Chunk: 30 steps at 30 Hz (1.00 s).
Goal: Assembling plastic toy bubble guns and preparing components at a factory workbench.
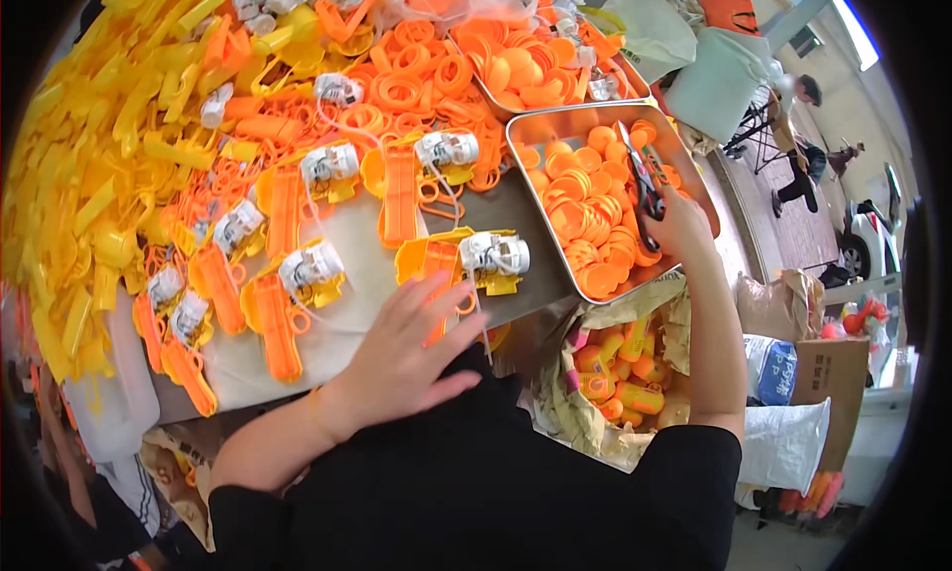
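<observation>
My left hand [412, 348] hovers with its fingers spread, over or lightly touching the nearest toy gun half [436, 264], an orange and yellow plastic shell. A white motor unit [496, 254] with a pale tube is seated in that shell. At the metal tray [694, 165] on the right, my right hand [682, 224] closes on the dark handles of a pair of scissors [643, 179], whose blades point away from me. Part of the handles is hidden by my fingers. Under the scissors lie many round orange discs [575, 209].
Several similar gun halves [273, 323] lie in rows to the left. Behind them rise heaps of yellow parts [119, 155] and orange rings [402, 90]. A second tray [625, 70] of discs stands farther back. Below the table edge is a paper-lined bag [555, 373] of orange and yellow pieces.
</observation>
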Motion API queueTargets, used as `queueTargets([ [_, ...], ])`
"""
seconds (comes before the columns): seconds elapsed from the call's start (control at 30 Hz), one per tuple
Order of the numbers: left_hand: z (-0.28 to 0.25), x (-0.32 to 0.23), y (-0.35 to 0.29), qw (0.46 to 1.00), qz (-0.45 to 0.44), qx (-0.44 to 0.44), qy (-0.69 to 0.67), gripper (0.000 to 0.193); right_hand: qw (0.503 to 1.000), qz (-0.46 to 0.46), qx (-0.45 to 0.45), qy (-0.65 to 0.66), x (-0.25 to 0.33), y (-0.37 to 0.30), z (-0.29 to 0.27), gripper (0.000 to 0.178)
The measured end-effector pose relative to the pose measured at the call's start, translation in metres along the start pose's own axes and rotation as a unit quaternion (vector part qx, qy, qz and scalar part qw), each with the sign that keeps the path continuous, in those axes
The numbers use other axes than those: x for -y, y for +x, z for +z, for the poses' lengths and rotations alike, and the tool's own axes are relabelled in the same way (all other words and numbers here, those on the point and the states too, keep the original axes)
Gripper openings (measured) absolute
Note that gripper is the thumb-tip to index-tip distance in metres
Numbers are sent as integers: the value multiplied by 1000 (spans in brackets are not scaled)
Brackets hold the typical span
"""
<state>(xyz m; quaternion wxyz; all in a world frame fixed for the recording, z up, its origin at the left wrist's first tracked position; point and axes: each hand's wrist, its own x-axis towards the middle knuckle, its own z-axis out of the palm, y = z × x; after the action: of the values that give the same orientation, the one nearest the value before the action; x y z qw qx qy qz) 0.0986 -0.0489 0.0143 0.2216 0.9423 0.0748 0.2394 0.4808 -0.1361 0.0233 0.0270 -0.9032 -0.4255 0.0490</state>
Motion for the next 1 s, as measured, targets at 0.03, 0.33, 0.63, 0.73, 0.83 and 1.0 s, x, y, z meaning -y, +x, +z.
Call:
queueTargets([
  [0.03,10,1,9,1000,-6,-1,3,53,999,-2,-23,-32,0,6,4,44],
  [0.33,53,31,42,984,-42,-74,156,24,997,12,-45,60,-8,-5,-16,46],
  [0.63,43,2,17,991,1,1,134,27,907,26,130,400,-16,-110,-37,51],
  [0.73,54,15,40,981,56,14,188,23,856,22,138,497,4,-124,-28,46],
  [0.83,48,23,39,983,74,23,167,17,816,1,127,563,18,-148,-18,50],
  [1.0,27,19,9,990,67,-48,114,15,710,-80,275,643,48,-207,19,60],
])
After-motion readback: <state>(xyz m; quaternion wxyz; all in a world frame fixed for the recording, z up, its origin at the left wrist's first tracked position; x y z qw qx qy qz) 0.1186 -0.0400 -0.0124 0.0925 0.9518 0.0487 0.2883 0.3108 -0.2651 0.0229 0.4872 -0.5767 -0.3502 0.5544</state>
